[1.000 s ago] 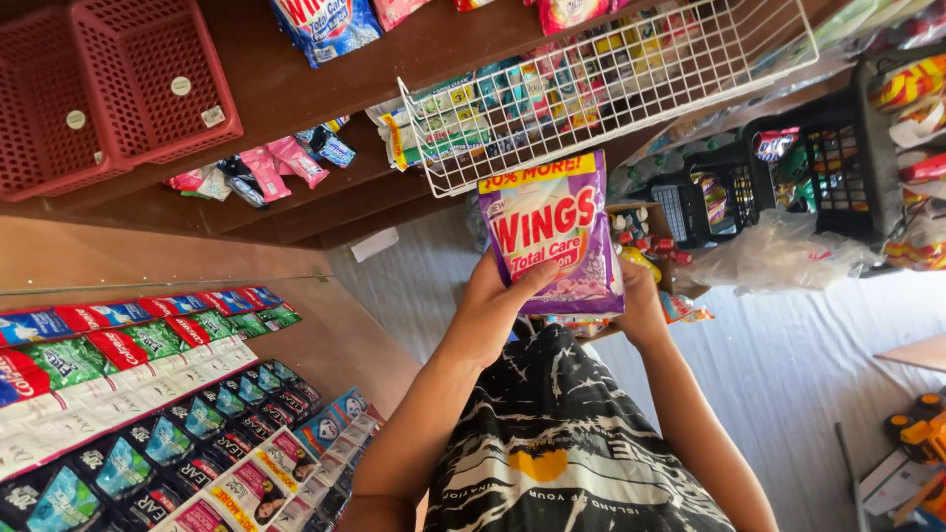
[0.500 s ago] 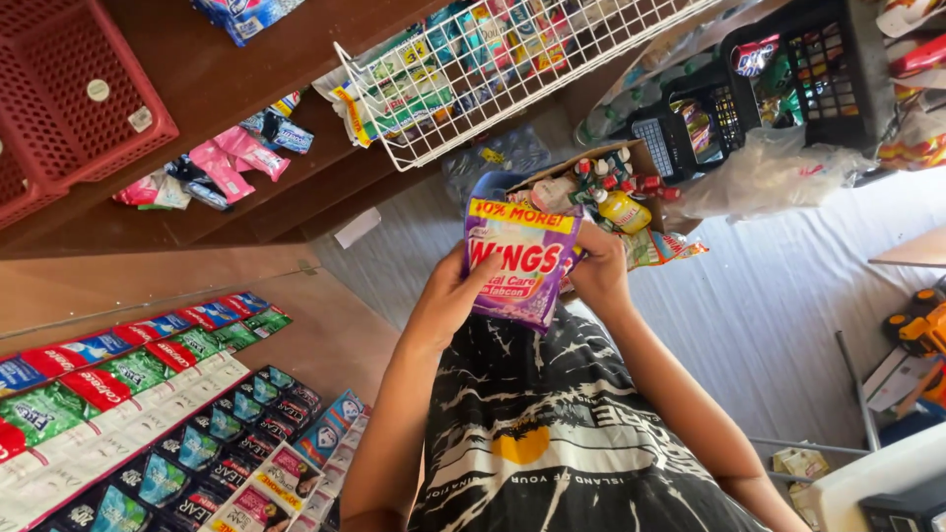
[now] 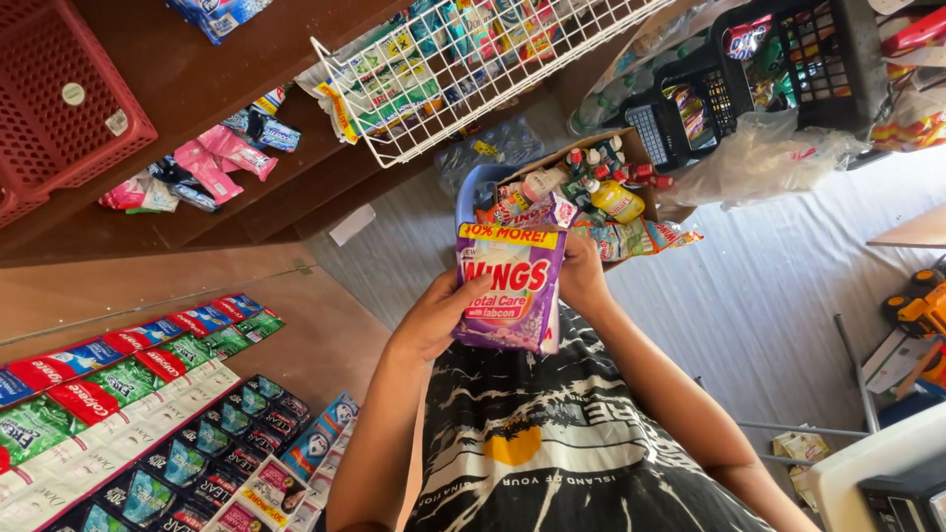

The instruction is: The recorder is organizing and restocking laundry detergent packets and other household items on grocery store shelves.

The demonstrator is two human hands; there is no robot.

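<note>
both hands hold a purple detergent pouch (image 3: pixel 510 288) upright in front of the chest, its long axis running from 12 to 6 o'clock. the left hand (image 3: pixel 440 313) is clamped on its left edge, at 9 o'clock of the pouch, thumb across the printed face; the right hand (image 3: pixel 581 276) is closed on the upper right edge, at 2 o'clock, mostly hidden behind the pack. neither hand is clearly nearer, as both are touching it. just past the pouch at 12 o'clock sits a cardboard box (image 3: pixel 552 163) of small bottles and sachets, with a white wire basket (image 3: pixel 463 69) further on at 11. compared with a second ago, the pouch has come down from near the wire basket to just above the shirt, and the box is now directly beyond it.
</note>
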